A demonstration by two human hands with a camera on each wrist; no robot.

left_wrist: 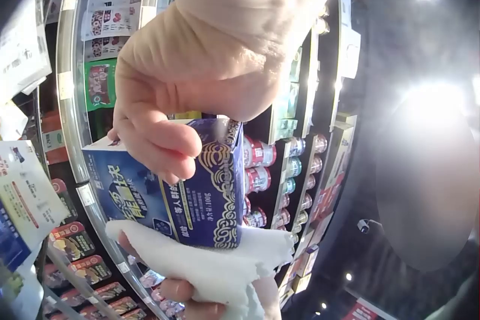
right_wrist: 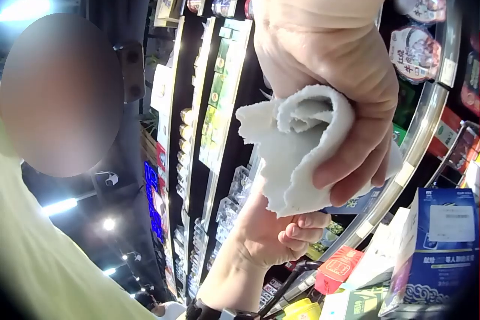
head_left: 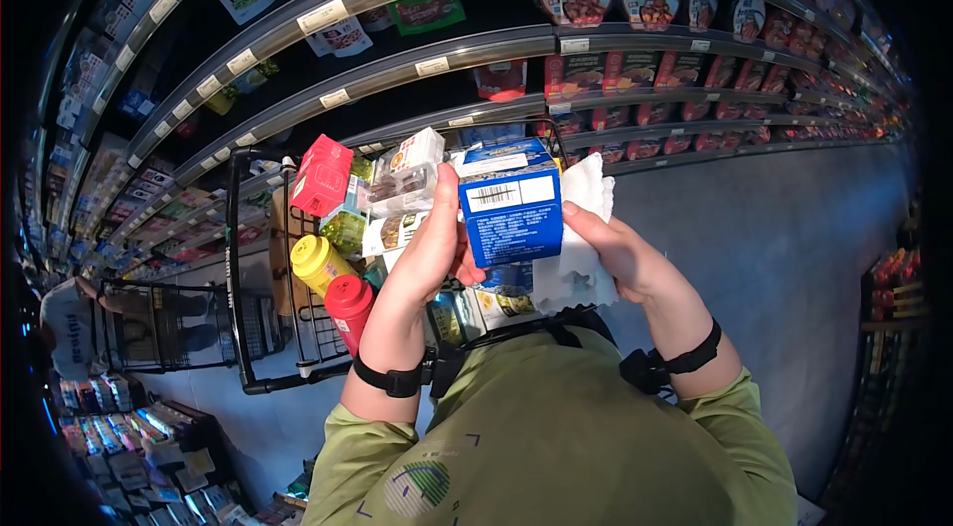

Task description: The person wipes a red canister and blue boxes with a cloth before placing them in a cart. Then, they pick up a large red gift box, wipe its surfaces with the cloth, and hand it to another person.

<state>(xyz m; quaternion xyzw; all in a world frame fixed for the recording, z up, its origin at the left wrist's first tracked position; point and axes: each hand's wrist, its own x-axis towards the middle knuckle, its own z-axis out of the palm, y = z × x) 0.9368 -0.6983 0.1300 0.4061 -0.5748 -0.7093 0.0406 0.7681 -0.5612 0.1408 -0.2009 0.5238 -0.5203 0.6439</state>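
In the head view, a blue box with a barcode is up over the cart, between my hands. My left hand grips its left side, with fingers bent round it in the left wrist view. A white cloth with ragged edges is in my right hand, bunched under curled fingers in the right wrist view. That cloth lies against the box's edge in the left wrist view, where gold patterns show on the box. Most of the box is hidden behind cloth and hand in the right wrist view.
Below is a black wire cart with a red box, a yellow-lidded bottle, a red-lidded bottle and another blue box. Stocked shelves rise ahead. Another person stands beside a cart at left.
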